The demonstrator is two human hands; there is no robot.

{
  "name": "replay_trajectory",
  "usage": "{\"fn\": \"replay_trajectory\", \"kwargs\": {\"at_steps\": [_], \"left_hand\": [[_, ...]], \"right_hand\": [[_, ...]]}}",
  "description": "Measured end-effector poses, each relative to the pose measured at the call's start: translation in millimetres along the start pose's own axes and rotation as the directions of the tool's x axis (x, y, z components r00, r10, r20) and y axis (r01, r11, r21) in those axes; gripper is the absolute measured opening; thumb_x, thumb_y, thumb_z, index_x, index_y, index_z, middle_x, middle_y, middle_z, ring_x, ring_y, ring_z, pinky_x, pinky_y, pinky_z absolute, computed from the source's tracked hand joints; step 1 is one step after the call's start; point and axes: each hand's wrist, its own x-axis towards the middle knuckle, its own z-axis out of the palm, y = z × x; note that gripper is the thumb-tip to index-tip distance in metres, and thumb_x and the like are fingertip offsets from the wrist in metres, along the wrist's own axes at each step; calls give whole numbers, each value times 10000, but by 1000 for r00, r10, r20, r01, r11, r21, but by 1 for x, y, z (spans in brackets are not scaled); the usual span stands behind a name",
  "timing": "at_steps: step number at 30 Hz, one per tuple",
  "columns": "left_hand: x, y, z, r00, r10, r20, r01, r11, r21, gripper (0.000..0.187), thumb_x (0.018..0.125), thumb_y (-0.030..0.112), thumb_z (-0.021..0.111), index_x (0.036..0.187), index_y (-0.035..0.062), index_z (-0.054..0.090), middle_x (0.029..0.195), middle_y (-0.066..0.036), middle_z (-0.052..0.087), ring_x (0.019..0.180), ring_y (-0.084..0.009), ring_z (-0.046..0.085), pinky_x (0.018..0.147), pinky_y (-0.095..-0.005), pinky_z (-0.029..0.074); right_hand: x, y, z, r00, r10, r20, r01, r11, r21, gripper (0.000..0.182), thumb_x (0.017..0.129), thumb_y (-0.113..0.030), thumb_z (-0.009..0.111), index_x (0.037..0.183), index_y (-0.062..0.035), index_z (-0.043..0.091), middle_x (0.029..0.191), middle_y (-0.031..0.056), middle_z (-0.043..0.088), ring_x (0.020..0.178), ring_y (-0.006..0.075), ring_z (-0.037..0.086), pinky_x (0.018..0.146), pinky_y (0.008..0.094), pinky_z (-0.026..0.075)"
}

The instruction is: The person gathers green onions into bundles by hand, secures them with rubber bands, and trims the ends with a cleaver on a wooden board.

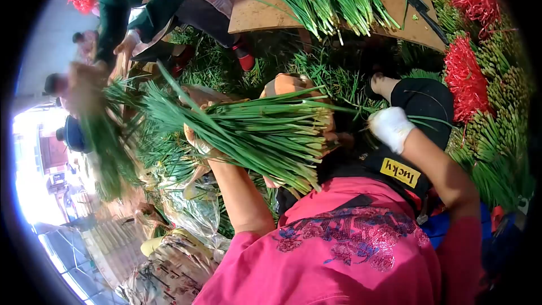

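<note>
A thick bunch of chives (265, 130), long green leaves with pale cut ends to the right, lies across my left forearm and hand. My left hand (197, 140) is wrapped round its leafy part from beneath, most of the fingers hidden. On my right hand (389, 128) is a white glove. Its fingers are closed on a few loose chive stalks (423, 121), to the right of the bunch and apart from it.
Chives lie on a wooden board (257, 8) beside a dark-bladed knife (415, 3). At right, red ties (466, 79) rest on piled chives (497, 152). A person in a dark green sleeve (164, 5) works opposite, near a blurred bunch. Clear plastic (195, 209) lies at lower left.
</note>
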Motion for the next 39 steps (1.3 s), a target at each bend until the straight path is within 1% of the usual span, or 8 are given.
{"fn": "replay_trajectory", "kwargs": {"at_steps": [9,12,13,17,21,26,36,39], "left_hand": [[-5,-5,19,949,55,-310,19,973,229,629,781,400,615,1305,93,451,1086,-106,596,985,-255,565,833,-438,492],[-6,-9,28,955,64,-290,-2,978,210,646,775,395,616,1321,98,440,1133,-115,577,993,-266,561,841,-437,486],[-4,-9,21,956,92,-278,-45,984,173,639,766,395,619,1310,102,460,1142,-125,574,1011,-283,560,868,-457,474],[-8,-2,19,904,106,-414,2,967,253,593,753,392,622,1233,65,501,1074,-105,610,969,-284,590,865,-466,481],[-4,2,6,900,121,-419,-33,977,212,448,794,402,582,1086,63,569,952,-68,643,870,-260,615,826,-444,490],[-6,8,-6,959,113,-259,9,903,429,596,815,363,570,1343,116,449,1248,-152,545,1107,-328,539,962,-541,416],[-67,30,-117,992,44,-115,-56,993,-106,569,920,437,339,1384,113,388,1391,-41,445,1287,-174,386,1039,-443,310],[-33,10,-28,912,-6,-410,-410,25,-912,551,928,403,308,1382,99,380,1396,-51,433,1277,-190,393,1062,-391,284]], "right_hand": [[51,-63,-10,996,79,28,-13,-185,983,204,864,-212,656,797,-32,586,661,-23,529,535,60,440,489,242,370],[37,-50,-17,994,-61,89,-95,-107,990,191,855,-200,655,811,-26,591,637,11,526,537,101,472,502,262,393],[27,-40,-26,919,-11,-394,344,514,786,210,813,-218,671,789,-24,596,620,73,534,539,190,519,530,299,429],[9,37,-59,898,175,-404,-100,975,200,165,772,-260,615,727,-106,652,728,134,643,642,307,631,601,407,509],[29,62,-71,970,238,41,-230,962,-146,186,791,-214,604,900,-89,688,865,123,684,822,278,665,707,376,533],[76,-35,-74,559,-166,-812,645,703,301,323,811,-277,591,1055,-65,584,734,107,637,711,324,641,661,434,514],[37,39,-19,949,2,-314,78,968,240,136,803,-195,567,793,-98,663,808,73,633,790,258,622,667,370,499],[50,-32,-28,852,-44,-522,392,714,580,222,785,-182,665,937,-26,623,948,119,630,878,251,605,783,342,484]]}}
